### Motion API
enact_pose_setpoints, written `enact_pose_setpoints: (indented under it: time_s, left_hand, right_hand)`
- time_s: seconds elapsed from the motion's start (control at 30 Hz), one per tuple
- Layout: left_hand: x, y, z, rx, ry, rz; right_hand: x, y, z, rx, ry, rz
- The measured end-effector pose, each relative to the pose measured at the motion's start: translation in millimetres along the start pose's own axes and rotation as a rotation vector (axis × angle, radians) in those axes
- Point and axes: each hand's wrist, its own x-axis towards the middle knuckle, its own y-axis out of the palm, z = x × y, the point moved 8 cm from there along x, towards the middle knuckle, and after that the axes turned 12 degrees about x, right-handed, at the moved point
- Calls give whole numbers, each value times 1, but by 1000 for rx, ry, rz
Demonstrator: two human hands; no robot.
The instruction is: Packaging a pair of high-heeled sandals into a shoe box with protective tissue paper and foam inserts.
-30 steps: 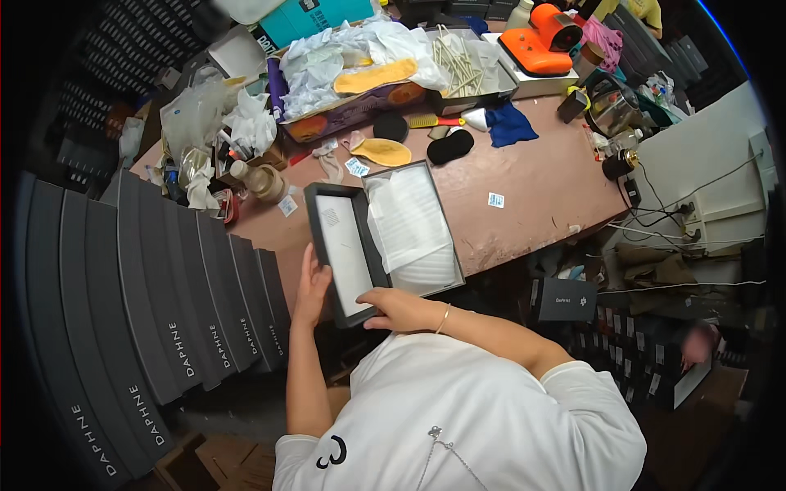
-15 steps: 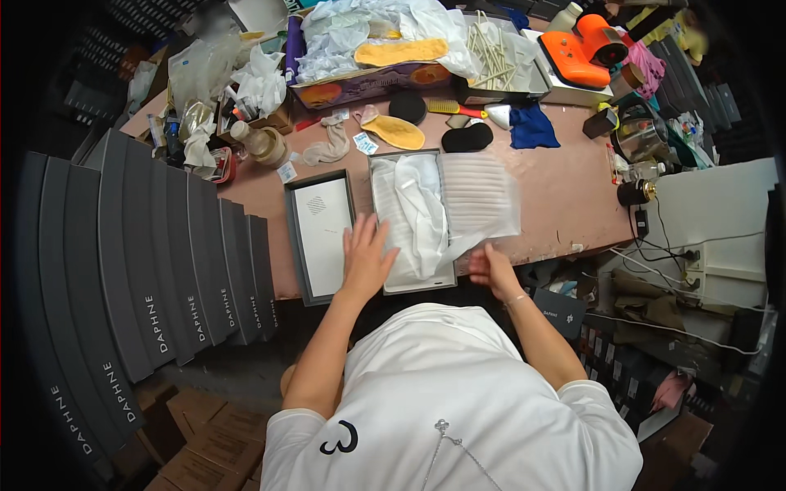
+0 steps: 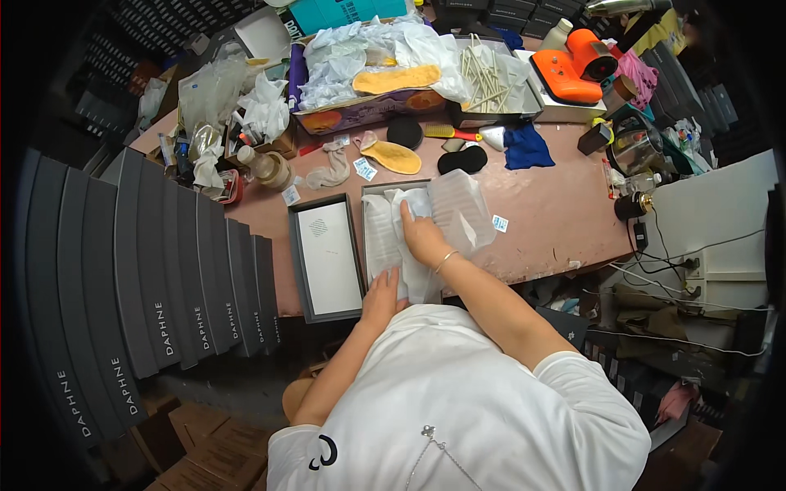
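A grey shoebox (image 3: 365, 214) lies at the table's near edge, lined with white tissue paper (image 3: 383, 237) whose loose right side spreads over the box's edge. My right hand (image 3: 426, 240) presses down on the paper in the box's middle, index finger stretched toward the far end; its other fingers are partly hidden. Fingers extended, my left hand (image 3: 381, 301) lies against the paper at the box's near end. What is under the paper cannot be seen. Left of the box sits its grey lid (image 3: 329, 254), white inside facing up.
Grey shoeboxes (image 3: 176, 262) are stacked at the left. Farther back lie a yellow insole (image 3: 393, 156), a black pad (image 3: 463, 159), a brush (image 3: 450, 132) and a blue cloth (image 3: 527, 147). A purple carton (image 3: 368, 114) of tissue and an orange device (image 3: 573, 69) stand behind; cables (image 3: 663, 262) hang right.
My right hand has moved left and forward onto the paper from beside the box. My left hand has drawn back to the near end. A small tag now shows right of the paper.
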Motion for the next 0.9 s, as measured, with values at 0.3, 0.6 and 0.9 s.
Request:
enact_pose_setpoints:
  time_s: [0.3, 0.6, 0.9]
  left_hand:
    - [35, -9, 27, 300, 83, 78]
    - [20, -27, 25, 153, -47, 52]
    - [-77, 8, 115, -1815, -1016, -638]
  right_hand:
    - [51, 6, -3, 27, 8, 0]
    - [-73, -133, -57, 141, -85, -295]
    - [-80, -102, -38, 227, -70, -14]
